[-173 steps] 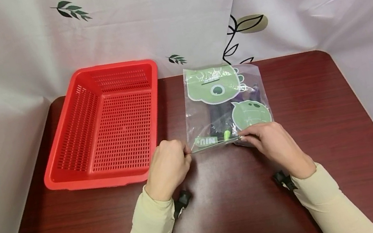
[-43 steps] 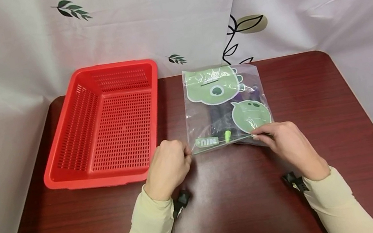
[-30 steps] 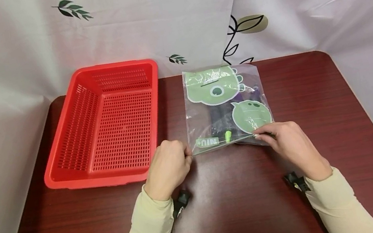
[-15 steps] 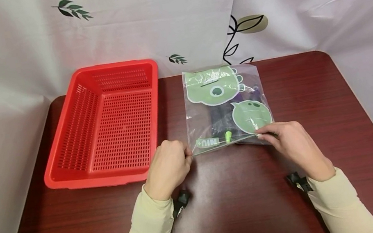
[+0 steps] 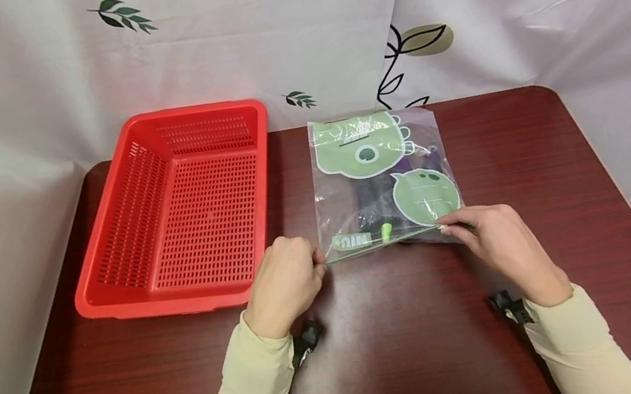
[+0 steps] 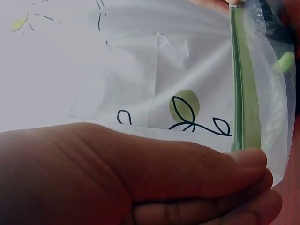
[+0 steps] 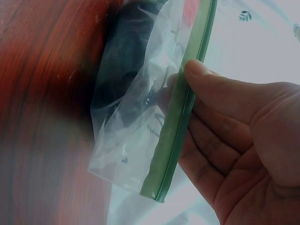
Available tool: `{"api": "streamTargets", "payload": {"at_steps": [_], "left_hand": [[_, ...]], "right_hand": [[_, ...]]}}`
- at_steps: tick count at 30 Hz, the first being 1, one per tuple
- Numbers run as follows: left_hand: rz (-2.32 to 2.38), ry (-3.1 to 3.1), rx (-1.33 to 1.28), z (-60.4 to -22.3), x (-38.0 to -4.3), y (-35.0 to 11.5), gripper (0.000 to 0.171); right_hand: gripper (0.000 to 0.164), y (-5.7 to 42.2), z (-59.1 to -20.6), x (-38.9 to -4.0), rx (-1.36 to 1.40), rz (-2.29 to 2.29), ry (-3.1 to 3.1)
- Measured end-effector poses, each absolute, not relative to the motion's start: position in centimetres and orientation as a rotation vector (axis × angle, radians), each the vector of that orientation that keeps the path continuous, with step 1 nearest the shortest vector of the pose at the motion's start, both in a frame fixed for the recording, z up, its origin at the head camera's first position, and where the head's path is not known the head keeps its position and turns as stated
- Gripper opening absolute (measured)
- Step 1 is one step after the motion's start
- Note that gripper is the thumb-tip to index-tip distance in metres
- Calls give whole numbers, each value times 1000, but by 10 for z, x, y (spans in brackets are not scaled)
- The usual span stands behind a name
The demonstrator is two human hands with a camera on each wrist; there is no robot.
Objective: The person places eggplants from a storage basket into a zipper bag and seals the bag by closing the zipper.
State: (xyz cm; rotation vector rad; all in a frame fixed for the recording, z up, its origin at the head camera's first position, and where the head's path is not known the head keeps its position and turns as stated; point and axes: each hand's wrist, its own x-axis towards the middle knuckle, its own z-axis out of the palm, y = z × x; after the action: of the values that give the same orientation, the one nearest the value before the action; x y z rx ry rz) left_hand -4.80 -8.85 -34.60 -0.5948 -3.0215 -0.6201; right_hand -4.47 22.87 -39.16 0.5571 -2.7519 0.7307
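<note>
A clear zip bag [image 5: 347, 198] printed with green cartoon shapes lies on the table, its zip edge toward me. Dark items and a bright yellow-green piece [image 5: 386, 232] show through the plastic. My left hand [image 5: 285, 287] pinches the near left corner; in the left wrist view the thumb [image 6: 248, 159] presses on the end of the green zip strip [image 6: 244, 84]. Toward the right end of that edge, my right hand [image 5: 505, 248] pinches the zip between thumb [image 7: 199, 70] and fingers. A small white bit shows at those fingertips. The zip runs taut between both hands.
A red perforated basket [image 5: 187, 303] stands at the left with nothing in it, close beside my left hand. White patterned cloth [image 5: 200, 48] hangs behind and at both sides of the dark red table [image 5: 393, 352].
My right hand has slid rightward along the zip, from near the yellow-green piece to near the bag's right corner. The left hand has kept its hold on the left corner.
</note>
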Motion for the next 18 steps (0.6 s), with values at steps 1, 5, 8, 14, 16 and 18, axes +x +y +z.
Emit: {"api": "streamTargets", "payload": {"at_steps": [1, 5, 8, 14, 16, 18], "left_hand": [[-622, -3024, -593, -346, -48, -89, 35], [-631, -3027, -593, -346, -48, -89, 35], [-631, -3026, -597, -346, -48, -89, 35], [-619, -3024, -604, -346, -48, -89, 34], [-619, -3025, -604, -346, -48, -89, 35], [-619, -3025, -604, -346, -48, -89, 35]], "right_hand": [[20, 229, -392, -45, 554, 730, -2752], [20, 230, -392, -44, 539, 734, -2760], [20, 231, -392, -44, 530, 735, -2766], [19, 233, -392, -44, 507, 719, -2782], [20, 233, -392, -44, 500, 716, -2784], [21, 234, -392, -44, 497, 719, -2784]]}}
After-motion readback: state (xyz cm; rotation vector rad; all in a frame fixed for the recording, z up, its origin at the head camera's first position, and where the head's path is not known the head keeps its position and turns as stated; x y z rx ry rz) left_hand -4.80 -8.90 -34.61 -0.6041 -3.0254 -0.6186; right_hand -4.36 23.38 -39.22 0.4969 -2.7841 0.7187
